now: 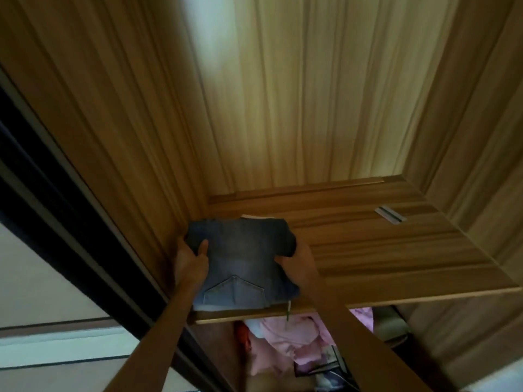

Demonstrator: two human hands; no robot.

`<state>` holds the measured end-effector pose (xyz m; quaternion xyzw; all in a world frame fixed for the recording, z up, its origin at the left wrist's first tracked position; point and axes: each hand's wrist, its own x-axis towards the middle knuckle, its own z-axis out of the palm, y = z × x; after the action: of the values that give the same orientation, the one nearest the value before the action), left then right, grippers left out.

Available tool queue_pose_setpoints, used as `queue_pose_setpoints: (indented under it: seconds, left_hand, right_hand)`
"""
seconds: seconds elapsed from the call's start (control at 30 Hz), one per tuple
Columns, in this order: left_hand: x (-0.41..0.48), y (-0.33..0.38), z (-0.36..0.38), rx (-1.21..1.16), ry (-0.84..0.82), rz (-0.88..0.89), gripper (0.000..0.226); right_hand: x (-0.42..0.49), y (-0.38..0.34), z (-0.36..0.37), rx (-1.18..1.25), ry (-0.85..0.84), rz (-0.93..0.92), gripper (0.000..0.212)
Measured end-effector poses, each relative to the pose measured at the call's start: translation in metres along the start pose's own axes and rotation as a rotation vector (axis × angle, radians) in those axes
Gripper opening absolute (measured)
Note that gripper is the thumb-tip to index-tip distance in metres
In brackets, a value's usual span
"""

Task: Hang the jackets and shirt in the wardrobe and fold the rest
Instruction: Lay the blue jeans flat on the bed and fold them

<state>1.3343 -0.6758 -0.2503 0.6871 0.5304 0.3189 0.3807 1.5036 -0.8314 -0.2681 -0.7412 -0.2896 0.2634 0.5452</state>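
A folded pair of blue jeans [240, 261] lies on the wooden wardrobe shelf [396, 258], against the left side wall, a back pocket facing up. My left hand [191, 257] grips the stack's left edge, thumb on top of the denim. My right hand [300, 260] holds the right edge, fingers curled round the dark folded part. A sliver of white cloth [256, 217] shows behind the jeans. The jeans' near edge hangs slightly over the shelf's front lip.
Below the shelf, pink garments [285, 343] and something red [244, 336] fill the lower compartment. A small grey metal strip [390, 214] lies at the shelf's back right. The dark sliding-door frame [56, 210] runs along the left. The wardrobe's side walls close in left and right.
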Motion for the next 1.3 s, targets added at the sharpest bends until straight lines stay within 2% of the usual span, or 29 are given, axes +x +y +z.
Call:
queue_pose_setpoints:
  seconds: [0.1,0.17,0.2,0.27,0.33,0.37,0.47,0.63,0.83,1.0,1.13,1.27,1.3]
  left_hand:
    - [0.008,-0.023,0.017,0.204,-0.087,-0.029,0.077]
    - [0.005,-0.036,0.027,0.471,-0.045,0.132,0.079]
    - [0.002,-0.040,0.032,0.607,-0.025,0.253,0.074]
    - [-0.006,-0.047,0.041,0.793,-0.027,0.458,0.060]
    - [-0.011,-0.053,0.049,0.877,-0.082,0.535,0.055]
    - [-0.010,-0.056,0.052,0.897,-0.107,0.518,0.057]
    - [-0.002,-0.066,0.057,0.919,-0.170,0.431,0.061]
    - [0.021,-0.075,0.066,0.869,-0.260,0.446,0.066]
    - [0.044,-0.070,0.075,0.893,-0.244,0.455,0.066]
    - [0.038,-0.056,0.069,0.954,-0.266,0.445,0.074]
    - [0.033,-0.025,0.060,0.957,-0.286,0.421,0.054]
    - [0.014,-0.003,0.058,0.714,-0.243,0.478,0.024]
    - [0.007,0.001,0.059,0.678,-0.251,0.476,0.022]
  right_hand:
    - [0.016,0.023,0.021,-0.205,-0.138,0.101,0.065]
    - [0.024,0.034,0.031,-0.454,-0.109,0.107,0.083]
    - [0.027,0.036,0.034,-0.651,-0.038,0.047,0.093]
    - [0.027,0.031,0.035,-0.908,0.060,-0.227,0.102]
    - [0.024,0.027,0.042,-1.032,0.034,-0.531,0.086]
    - [0.022,0.029,0.048,-1.067,-0.011,-0.613,0.074]
    - [0.023,0.055,0.060,-1.031,-0.189,-0.490,0.063]
    - [0.041,0.073,0.063,-0.952,-0.149,-0.397,0.064]
    - [0.062,0.067,0.066,-0.974,-0.149,-0.364,0.064]
    - [0.057,0.045,0.056,-0.930,-0.275,-0.264,0.070]
    - [0.052,0.023,0.034,-0.776,-0.317,-0.212,0.055]
    - [0.031,0.012,0.006,-0.681,-0.194,-0.152,0.035]
    - [0.024,0.011,-0.001,-0.674,-0.179,-0.133,0.033]
